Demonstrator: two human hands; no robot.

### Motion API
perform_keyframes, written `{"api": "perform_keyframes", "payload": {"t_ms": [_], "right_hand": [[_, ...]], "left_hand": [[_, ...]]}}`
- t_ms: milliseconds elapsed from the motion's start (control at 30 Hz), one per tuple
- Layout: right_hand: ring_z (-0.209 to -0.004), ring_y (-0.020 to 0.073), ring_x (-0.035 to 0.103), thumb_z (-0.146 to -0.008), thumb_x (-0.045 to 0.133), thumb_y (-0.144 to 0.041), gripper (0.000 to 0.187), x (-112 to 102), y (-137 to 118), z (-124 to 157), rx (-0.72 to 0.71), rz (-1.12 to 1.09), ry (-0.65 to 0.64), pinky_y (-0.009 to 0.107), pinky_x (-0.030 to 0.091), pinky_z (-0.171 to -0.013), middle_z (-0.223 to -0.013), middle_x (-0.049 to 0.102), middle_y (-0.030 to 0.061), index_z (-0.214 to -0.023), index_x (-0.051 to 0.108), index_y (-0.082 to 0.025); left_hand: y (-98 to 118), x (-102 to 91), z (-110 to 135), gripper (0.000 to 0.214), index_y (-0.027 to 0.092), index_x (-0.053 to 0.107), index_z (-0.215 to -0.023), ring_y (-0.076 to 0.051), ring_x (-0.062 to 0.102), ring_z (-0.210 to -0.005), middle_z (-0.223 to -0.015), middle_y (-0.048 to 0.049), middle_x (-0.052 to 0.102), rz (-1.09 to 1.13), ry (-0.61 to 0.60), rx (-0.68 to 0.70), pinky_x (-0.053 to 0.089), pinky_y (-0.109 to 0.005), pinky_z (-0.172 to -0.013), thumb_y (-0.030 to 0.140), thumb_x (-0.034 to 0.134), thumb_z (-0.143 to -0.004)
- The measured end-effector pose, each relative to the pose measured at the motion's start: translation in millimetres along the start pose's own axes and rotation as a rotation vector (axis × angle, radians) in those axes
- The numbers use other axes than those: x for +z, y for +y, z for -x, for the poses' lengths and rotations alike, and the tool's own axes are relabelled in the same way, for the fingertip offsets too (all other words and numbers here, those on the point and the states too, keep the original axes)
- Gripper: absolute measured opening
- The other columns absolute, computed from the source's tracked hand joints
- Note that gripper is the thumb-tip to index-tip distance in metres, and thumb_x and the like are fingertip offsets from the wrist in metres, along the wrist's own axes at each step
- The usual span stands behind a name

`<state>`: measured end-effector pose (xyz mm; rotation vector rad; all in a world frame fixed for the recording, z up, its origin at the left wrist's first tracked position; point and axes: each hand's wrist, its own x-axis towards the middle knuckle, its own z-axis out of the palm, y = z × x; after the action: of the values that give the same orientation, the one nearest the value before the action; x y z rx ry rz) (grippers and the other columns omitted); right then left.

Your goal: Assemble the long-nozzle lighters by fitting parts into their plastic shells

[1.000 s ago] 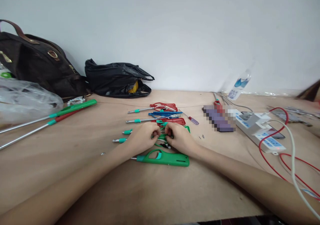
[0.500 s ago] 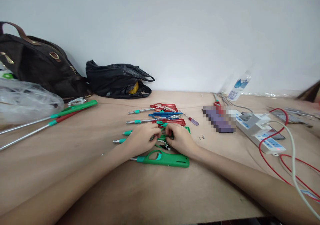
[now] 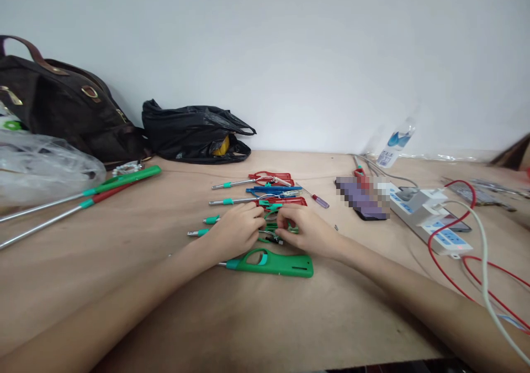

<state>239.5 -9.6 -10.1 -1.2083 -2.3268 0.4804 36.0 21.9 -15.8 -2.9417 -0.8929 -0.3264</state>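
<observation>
My left hand (image 3: 238,229) is closed over an opened green gas lighter, its fingertips bent down among thin wires and small parts. Opposite it, my right hand (image 3: 304,228) is closed too, thumb and fingers curled at the same lighter. What either hand pinches is hidden. A whole green lighter (image 3: 281,263) with a long metal tube lies just in front of both hands. Behind them lie opened red lighters, one with its red casing (image 3: 285,201) showing, and a blue casing (image 3: 273,191). A screwdriver (image 3: 320,200) with a purple handle rests to their right.
At left lie a green long-tube lighter (image 3: 128,179) and a red one, near a clear plastic bag (image 3: 49,168), a dark backpack (image 3: 74,113) and a black plastic bag (image 3: 194,132). At right are a phone (image 3: 364,201), a power strip (image 3: 445,237), a red cable (image 3: 433,257) and a bottle (image 3: 396,141).
My right hand has shifted slightly to the right, and its fingers have moved a little away from the left hand. My left hand stays nearly in place over the lighter parts.
</observation>
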Motion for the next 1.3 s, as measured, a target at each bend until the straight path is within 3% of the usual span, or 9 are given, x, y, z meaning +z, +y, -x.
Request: {"api": "perform_keyframes", "payload": {"t_ms": [100, 267, 500, 767, 967, 1300], "right_hand": [[-0.071, 0.0148, 0.053, -0.079, 0.063, -0.018, 0.009, -6, -4, 4, -0.015, 0.076, -0.095, 0.025, 0.036, -0.062, -0.076, 0.06, 0.0007, -0.072, 0.058, -0.018], [-0.077, 0.0169, 0.056, -0.078, 0.061, -0.013, 0.006, 0, -7, 5, -0.037, 0.187, -0.134, 0.027, 0.039, -0.066, -0.081, 0.062, 0.0037, -0.074, 0.061, -0.017], [-0.074, 0.0184, 0.058, -0.079, 0.063, -0.018, 0.003, 6, -13, 11, -0.029, 0.364, -0.122, 0.03, 0.04, -0.065, -0.084, 0.063, 0.0059, -0.078, 0.064, -0.016], [-0.081, 0.0197, 0.058, -0.083, 0.056, -0.014, 0.005, 1, -3, 9, 0.014, 0.365, -0.029, 0.03, 0.042, -0.067, -0.088, 0.062, 0.0062, -0.081, 0.06, -0.017], [-0.078, 0.0178, 0.058, -0.083, 0.055, -0.011, 0.007, 10, 2, 11, 0.004, 0.326, 0.016, 0.028, 0.042, -0.065, -0.087, 0.061, 0.0042, -0.079, 0.057, -0.017], [-0.078, 0.0173, 0.057, -0.088, 0.049, -0.012, 0.013, 16, 5, 17, -0.038, 0.33, 0.054, 0.027, 0.043, -0.066, -0.086, 0.059, 0.0047, -0.081, 0.059, -0.017]], "left_hand": [[-1, -0.3, 1, 0.021, 0.017, 0.063, -0.077, -0.021, 0.052, -0.083, -0.086, -0.0048, 0.057, 0.03, 0.007, -0.006, 0.042, -0.033, -0.077, 0.006, 0.046, -0.081], [-3, -6.4, 1, 0.016, 0.017, 0.063, -0.078, -0.02, 0.054, -0.084, -0.087, -0.004, 0.059, 0.113, -0.017, 0.001, 0.042, -0.03, -0.07, 0.01, 0.049, -0.081], [-3, -6.6, 3, 0.014, 0.018, 0.062, -0.079, -0.019, 0.057, -0.084, -0.088, -0.0038, 0.06, 0.177, -0.02, -0.051, 0.043, -0.028, -0.069, 0.011, 0.05, -0.08], [-1, -7.8, 3, 0.009, 0.018, 0.06, -0.083, -0.021, 0.058, -0.088, -0.092, -0.0045, 0.062, 0.165, -0.024, -0.069, 0.042, -0.029, -0.07, 0.011, 0.054, -0.08], [2, -10.5, 3, 0.005, 0.017, 0.055, -0.082, -0.022, 0.057, -0.084, -0.088, -0.0043, 0.061, 0.152, -0.03, -0.086, 0.042, -0.029, -0.066, 0.013, 0.055, -0.08], [0, -6.6, 5, 0.015, 0.018, 0.065, -0.083, -0.02, 0.057, -0.087, -0.09, -0.0046, 0.062, 0.118, -0.034, -0.049, 0.042, -0.028, -0.07, 0.012, 0.051, -0.083]]}}
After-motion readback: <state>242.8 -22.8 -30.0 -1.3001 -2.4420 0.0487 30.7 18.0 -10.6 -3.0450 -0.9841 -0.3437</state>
